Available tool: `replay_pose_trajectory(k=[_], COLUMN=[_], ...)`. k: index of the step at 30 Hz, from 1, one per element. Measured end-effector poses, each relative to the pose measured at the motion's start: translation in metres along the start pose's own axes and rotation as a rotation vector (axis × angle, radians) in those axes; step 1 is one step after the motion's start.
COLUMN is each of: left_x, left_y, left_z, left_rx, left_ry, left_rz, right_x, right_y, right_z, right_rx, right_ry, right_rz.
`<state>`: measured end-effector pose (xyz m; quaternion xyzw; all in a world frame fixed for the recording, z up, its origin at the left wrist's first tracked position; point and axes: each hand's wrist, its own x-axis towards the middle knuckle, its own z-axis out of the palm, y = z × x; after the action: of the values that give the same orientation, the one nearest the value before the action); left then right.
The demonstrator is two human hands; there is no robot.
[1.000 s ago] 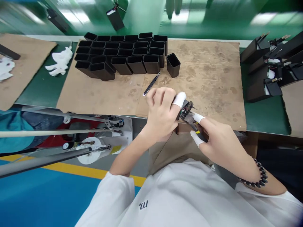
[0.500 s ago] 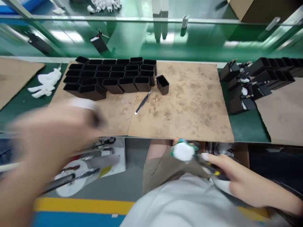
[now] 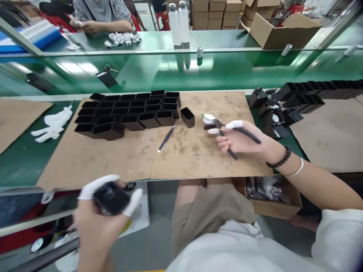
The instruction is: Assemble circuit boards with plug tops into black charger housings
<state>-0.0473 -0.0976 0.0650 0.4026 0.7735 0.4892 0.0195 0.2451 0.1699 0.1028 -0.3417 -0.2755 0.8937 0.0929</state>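
Observation:
My left hand [image 3: 99,223], with white finger cots, is low at the bench's front edge and closed around a small black casing [image 3: 111,197]; it is blurred. My right hand [image 3: 241,140] reaches over the cardboard mat [image 3: 198,158] and grips black-handled cutting pliers [image 3: 227,130], whose jaws touch a small white and green part [image 3: 208,119] lying on the mat. A single black open casing [image 3: 187,116] stands just left of that part. Metal tweezers [image 3: 166,138] lie on the mat further left.
Several rows of black open casings [image 3: 127,111] stand at the mat's back left. White gloves [image 3: 52,124] lie on the green belt to the left. More black casings with parts [image 3: 295,104] are piled at right. A cardboard box [image 3: 272,192] sits under the bench. Another person sits across the line.
My left hand swept down and left and now holds a black casing. My right hand moved from my lap up over the mat with the pliers. The view tilted upward.

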Motion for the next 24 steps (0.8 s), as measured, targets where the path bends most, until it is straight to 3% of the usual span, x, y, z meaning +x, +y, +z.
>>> replay_pose_trajectory(k=[5,8,13,17,21,24], left_x=[-0.023,-0.033,-0.034,-0.032,-0.015,0.020], left_y=[-0.006,0.004,0.048,0.085,0.099,0.098], left_z=[0.046,0.070,0.120,0.161,0.177,0.182], left_rx=[-0.215,-0.204,-0.185,-0.290,-0.288,-0.211], left_ry=[-0.274,-0.315,-0.319,-0.607,-0.859,-0.738], left_rz=[-0.011,0.000,0.042,0.037,0.182,0.403], right_x=[-0.015,-0.040,-0.076,-0.089,-0.083,-0.074], right_y=[0.031,0.057,0.083,0.093,0.100,0.101], right_z=[-0.011,-0.023,-0.042,-0.058,-0.074,-0.082], right_rx=[0.211,0.229,0.287,0.324,0.359,0.420], right_ry=[-0.161,-0.171,-0.122,-0.117,-0.101,-0.112], right_rz=[0.088,0.061,-0.052,-0.176,-0.241,-0.235])
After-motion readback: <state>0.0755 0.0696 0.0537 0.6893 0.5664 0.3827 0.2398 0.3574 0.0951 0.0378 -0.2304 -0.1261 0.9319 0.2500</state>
